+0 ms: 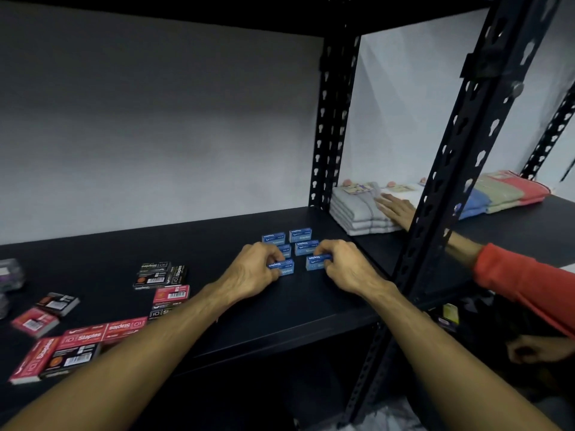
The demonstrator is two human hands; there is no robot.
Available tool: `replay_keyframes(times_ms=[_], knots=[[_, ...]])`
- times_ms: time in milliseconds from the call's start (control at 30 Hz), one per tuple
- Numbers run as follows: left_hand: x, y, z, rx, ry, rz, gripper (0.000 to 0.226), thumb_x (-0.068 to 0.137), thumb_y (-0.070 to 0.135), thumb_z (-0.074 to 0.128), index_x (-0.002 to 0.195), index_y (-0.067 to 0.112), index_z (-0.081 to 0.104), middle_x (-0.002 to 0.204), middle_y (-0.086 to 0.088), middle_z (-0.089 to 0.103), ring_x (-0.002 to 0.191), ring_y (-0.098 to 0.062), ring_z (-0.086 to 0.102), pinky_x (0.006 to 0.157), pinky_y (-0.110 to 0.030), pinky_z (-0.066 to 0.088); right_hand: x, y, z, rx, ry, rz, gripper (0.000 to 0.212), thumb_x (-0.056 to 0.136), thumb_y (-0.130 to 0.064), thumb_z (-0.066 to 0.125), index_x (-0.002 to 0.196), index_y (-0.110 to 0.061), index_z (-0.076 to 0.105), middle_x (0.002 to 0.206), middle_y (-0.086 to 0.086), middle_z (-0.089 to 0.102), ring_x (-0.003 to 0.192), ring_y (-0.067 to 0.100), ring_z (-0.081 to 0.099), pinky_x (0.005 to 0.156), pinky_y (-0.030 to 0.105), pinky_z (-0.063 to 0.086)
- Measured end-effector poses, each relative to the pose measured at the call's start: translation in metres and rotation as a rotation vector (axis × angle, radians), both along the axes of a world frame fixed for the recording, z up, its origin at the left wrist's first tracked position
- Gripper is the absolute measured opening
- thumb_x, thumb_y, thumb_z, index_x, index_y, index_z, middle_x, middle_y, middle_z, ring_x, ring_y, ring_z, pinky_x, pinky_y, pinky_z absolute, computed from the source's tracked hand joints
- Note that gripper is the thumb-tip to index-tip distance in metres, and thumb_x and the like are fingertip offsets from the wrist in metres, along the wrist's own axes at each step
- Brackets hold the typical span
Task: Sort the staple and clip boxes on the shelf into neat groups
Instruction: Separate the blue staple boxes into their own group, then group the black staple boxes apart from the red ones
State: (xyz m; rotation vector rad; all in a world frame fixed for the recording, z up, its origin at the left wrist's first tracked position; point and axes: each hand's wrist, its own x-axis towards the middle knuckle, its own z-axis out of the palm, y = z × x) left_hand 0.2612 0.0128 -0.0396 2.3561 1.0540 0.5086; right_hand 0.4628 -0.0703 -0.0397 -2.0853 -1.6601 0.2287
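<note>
We are standing at a black metal shelf (217, 241) whose dark board is stretching from the left edge of view to a perforated black upright post (460, 169) on the right. The board's front edge is running diagonally below our forearms, and a grey back wall is closing off the far side. The widest bare stretch of board is lying behind and between the two groups of boxes, along the back wall; a narrower bare strip is sitting just in front of our hands.

Beyond the post, folded towels (361, 209) are resting on the neighbouring shelf, where another person's hand (396, 209) is lying flat against them, their red sleeve (522, 278) reaching in from the right.

Near the left front corner, red and black staple boxes (81, 337) are lying scattered at mixed angles, some overlapping, close to the front edge.

At centre, six blue staple boxes (300, 234) are sitting in two columns of three, well apart from the red and black ones, each with its long axis running left to right, roughly parallel to the back wall.

Our left hand (249, 275) is curling its fingers narrowly around the nearest box of the left column. Our right hand (345, 265) is pinching the nearest box of the right column the same way.
</note>
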Motion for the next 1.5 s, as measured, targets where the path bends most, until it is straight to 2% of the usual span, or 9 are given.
replay_keyframes(times_ms=[100,267,467,633,733,900,1067,1400,1500], knots=[[0.002,-0.001,0.000,0.000,-0.006,0.004,0.021,0.087,0.015,0.072,0.108,0.020,0.070,0.099,0.006,0.067,0.087,-0.006,0.064,0.073,-0.017,0.051,0.001,0.002,0.000,0.022,-0.001,0.010,0.032,0.085,0.001,0.051,0.102,-0.021,0.067,0.105,0.001,0.069,0.094,0.019,0.063,0.079,0.030,0.052],[0.006,0.000,0.000,0.001,-0.013,0.006,0.018,0.087,0.014,0.072,0.104,0.019,0.071,0.094,0.005,0.069,0.084,-0.007,0.066,0.079,-0.027,0.058,0.001,0.005,-0.002,0.034,0.009,0.023,0.032,0.086,0.002,0.050,0.103,-0.019,0.067,0.102,0.001,0.067,0.089,0.018,0.063,0.076,0.027,0.049],[0.005,-0.001,0.002,-0.004,-0.020,0.002,0.027,0.088,0.017,0.072,0.114,0.021,0.068,0.098,0.006,0.066,0.082,-0.004,0.062,0.071,-0.017,0.048,0.003,0.005,0.000,0.024,-0.008,0.029,0.031,0.089,-0.001,0.052,0.110,-0.019,0.066,0.111,0.005,0.067,0.098,0.020,0.062,0.084,0.027,0.048],[-0.009,0.000,0.006,0.024,-0.014,-0.015,0.042,0.088,0.027,0.072,0.128,0.022,0.060,0.114,0.002,0.062,0.089,-0.009,0.059,0.084,-0.023,0.049,-0.001,0.005,0.004,0.033,-0.052,0.030,0.036,0.087,-0.005,0.060,0.120,-0.019,0.063,0.121,0.003,0.061,0.107,0.020,0.060,0.094,0.031,0.048],[-0.026,0.001,0.013,0.071,-0.031,-0.008,0.040,0.090,0.030,0.069,0.128,0.022,0.060,0.108,0.003,0.063,0.082,-0.009,0.059,0.082,-0.028,0.053,-0.007,0.005,0.014,0.064,-0.140,0.014,0.038,0.086,-0.014,0.063,0.123,-0.019,0.060,0.117,0.003,0.057,0.102,0.022,0.061,0.088,0.037,0.051],[-0.068,0.010,0.025,0.084,-0.042,0.051,0.033,0.092,0.032,0.066,0.123,0.022,0.064,0.100,0.004,0.064,0.086,-0.009,0.062,0.081,-0.027,0.053,-0.028,0.011,0.030,0.177,-0.192,0.013,0.032,0.089,-0.021,0.061,0.122,-0.019,0.061,0.114,0.002,0.054,0.090,0.017,0.057,0.075,0.031,0.047],[-0.120,0.024,0.030,0.074,-0.011,0.141,0.027,0.092,0.031,0.065,0.117,0.020,0.068,0.102,0.003,0.068,0.093,-0.010,0.064,0.084,-0.025,0.051,-0.066,0.020,0.039,0.201,-0.186,0.097,0.030,0.091,-0.024,0.060,0.121,-0.019,0.062,0.117,0.000,0.055,0.099,0.020,0.060,0.081,0.034,0.050],[-0.203,0.052,0.027,0.072,0.015,0.286,0.023,0.092,0.026,0.067,0.113,0.018,0.069,0.095,0.006,0.068,0.085,-0.004,0.062,0.069,-0.014,0.043,-0.154,0.052,0.029,0.149,-0.176,0.267,0.029,0.092,-0.030,0.059,0.118,-0.019,0.063,0.112,0.001,0.060,0.103,0.021,0.060,0.086,0.035,0.050],[-0.213,0.059,0.024,0.067,0.023,0.304,0.022,0.092,0.025,0.067,0.113,0.019,0.070,0.098,0.006,0.068,0.090,-0.007,0.062,0.080,-0.022,0.048,-0.174,0.063,0.023,0.115,-0.160,0.297,0.027,0.092,-0.033,0.059,0.115,-0.020,0.064,0.108,-0.001,0.061,0.098,0.019,0.060,0.083,0.036,0.051]])
